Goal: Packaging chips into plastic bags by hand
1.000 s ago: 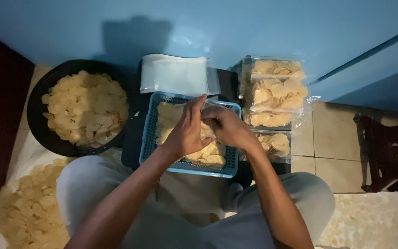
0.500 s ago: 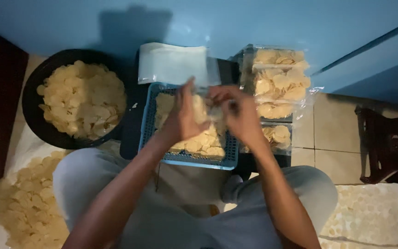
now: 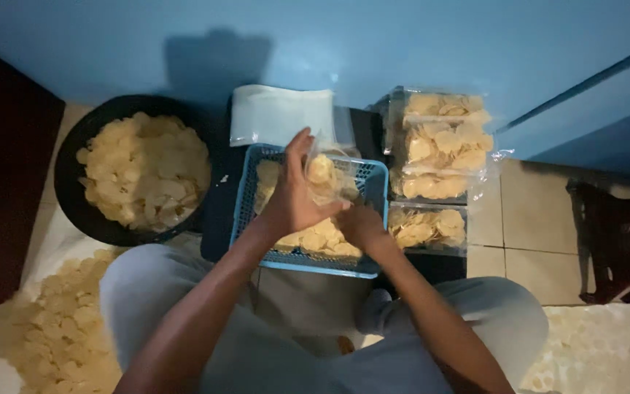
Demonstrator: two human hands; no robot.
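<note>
Clear plastic bag [image 3: 327, 177] partly filled with pale round chips, held up over the middle of a blue slotted basket [image 3: 371, 175]. Gripped at its left side by the left hand [image 3: 294, 197], fingers raised along the bag's edge and thumb pressed toward its lower part. Met from below and right by the right hand [image 3: 359, 225], low in the basket among loose chips [image 3: 315, 239]; whether clenched on the bag's bottom or on chips, impossible to tell, fingers hidden.

Further out: basket resting between the knees, just near of a stack of flat empty plastic bags [image 3: 282, 114] lying against the blue wall. Right of the basket, touching or just beside it, a row of filled and sealed chip packets [image 3: 442, 142] stacked from far to near, the nearest packet [image 3: 428, 228] level with the right hand. Left of the basket, a wide black basin [image 3: 74, 157] heaped with the same pale chips. Near left, by the left knee, a loose pile of chips [image 3: 60, 325] spread on a light sheet. Near right, a pale patterned mat [image 3: 599, 350] on the tiled floor; far right, a dark stool or stand [image 3: 621, 233], details too dim to make out.
</note>
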